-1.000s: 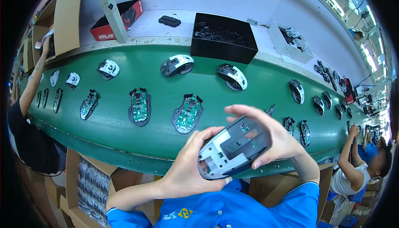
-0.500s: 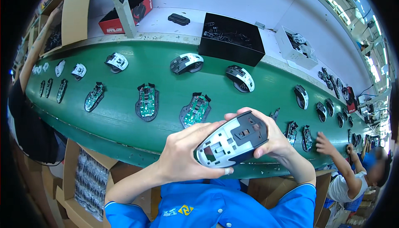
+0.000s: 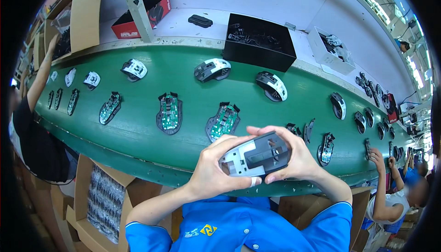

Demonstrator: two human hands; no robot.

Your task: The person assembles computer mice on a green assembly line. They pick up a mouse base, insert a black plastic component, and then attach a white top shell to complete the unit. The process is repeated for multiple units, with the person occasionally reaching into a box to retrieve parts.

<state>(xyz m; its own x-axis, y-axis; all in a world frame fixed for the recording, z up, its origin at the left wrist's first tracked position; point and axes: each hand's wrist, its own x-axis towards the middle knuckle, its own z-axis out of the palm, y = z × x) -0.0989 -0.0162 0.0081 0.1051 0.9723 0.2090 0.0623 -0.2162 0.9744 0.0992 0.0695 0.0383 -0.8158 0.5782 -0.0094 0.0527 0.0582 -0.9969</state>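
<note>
Between both hands I hold a computer mouse shell [image 3: 250,156], dark grey at its right end and white with square cutouts at its left. My left hand [image 3: 212,165] grips the white end, thumb along the near edge; a pale band wraps that thumb. My right hand [image 3: 298,156] is closed round the dark end, fingers over the far edge. The shell is tilted, and its underside is hidden. Just beyond my hands, a mouse base with a green circuit board [image 3: 223,121] lies on the green belt [image 3: 183,160].
More bases with circuit boards [image 3: 169,114] line the belt, with mouse shells [image 3: 271,85] behind them. On the shelf stand a black box of small parts [image 3: 259,45] and a white box [image 3: 328,52]. A carton of plastic-wrapped parts [image 3: 106,201] is at lower left. Co-workers' arms [image 3: 379,164] reach in at both sides.
The mouse shell has turned and tilted in my hands, with both still on it. Belt items appear shifted slightly right. The right co-worker's hand has moved to a dark part on the belt.
</note>
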